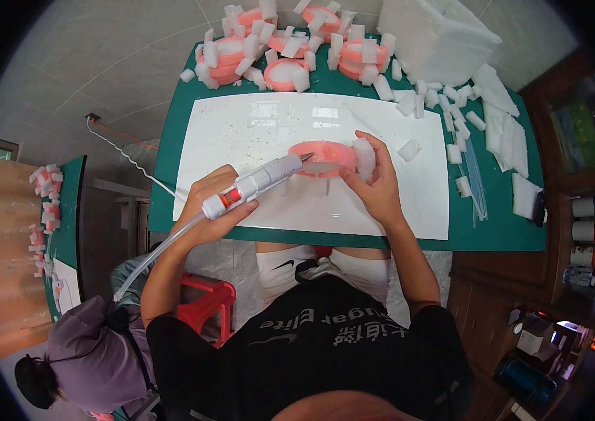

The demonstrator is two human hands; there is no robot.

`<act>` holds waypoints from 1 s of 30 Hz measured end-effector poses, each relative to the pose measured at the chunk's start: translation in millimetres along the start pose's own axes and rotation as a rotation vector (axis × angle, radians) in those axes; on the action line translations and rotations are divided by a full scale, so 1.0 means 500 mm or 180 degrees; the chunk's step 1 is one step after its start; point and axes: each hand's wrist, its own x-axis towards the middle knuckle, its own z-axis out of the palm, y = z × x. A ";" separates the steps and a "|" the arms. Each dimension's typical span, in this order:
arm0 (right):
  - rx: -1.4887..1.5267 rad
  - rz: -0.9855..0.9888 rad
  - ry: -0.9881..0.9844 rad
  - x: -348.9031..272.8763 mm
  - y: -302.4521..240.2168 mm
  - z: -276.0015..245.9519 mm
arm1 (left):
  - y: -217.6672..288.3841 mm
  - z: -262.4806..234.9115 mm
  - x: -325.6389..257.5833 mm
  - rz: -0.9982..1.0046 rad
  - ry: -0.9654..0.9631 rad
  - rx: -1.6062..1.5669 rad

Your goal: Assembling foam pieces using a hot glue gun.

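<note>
Pink ring [322,149] and white foam block [364,161] are clamped between the right hand's [376,184] thumb and fingers, just above frame centre. The left hand's [215,201] fingers wrap the white glue gun [266,181]. Ring judged light, soft, easily dented: grip outer wall gently.

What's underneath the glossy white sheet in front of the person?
Green tabletop shows around its edges, so the glossy white sheet appears to lie on it. Whatever is beneath its middle is covered and cannot be seen.
</note>
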 end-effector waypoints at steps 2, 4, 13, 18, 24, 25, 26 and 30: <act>0.0040 0.0014 -0.0009 0.000 0.000 -0.001 | -0.003 0.001 0.000 -0.0010 0.0008 0.0008; 0.0054 0.0023 -0.0026 0.000 -0.001 0.001 | -0.009 -0.002 -0.003 -0.0037 0.0001 0.0111; 0.0466 0.0178 -0.0116 -0.002 -0.002 -0.010 | -0.034 -0.003 0.005 0.0136 0.0431 0.0355; 0.0546 0.0146 -0.0115 0.001 0.004 -0.012 | -0.145 -0.007 -0.007 -0.0414 0.0517 0.0750; 0.0605 0.0260 -0.0170 0.002 0.009 -0.016 | -0.267 -0.028 -0.029 -0.1075 0.0146 0.1068; 0.0576 0.0244 -0.0171 0.002 0.010 -0.015 | -0.279 -0.037 -0.034 -0.1097 0.0072 0.0970; 0.0547 0.0228 -0.0175 0.003 0.011 -0.014 | -0.290 -0.041 -0.040 -0.1122 -0.0001 0.0873; 0.0564 0.0286 -0.0176 0.003 0.014 -0.017 | -0.266 -0.048 -0.040 -0.1053 -0.0077 0.0458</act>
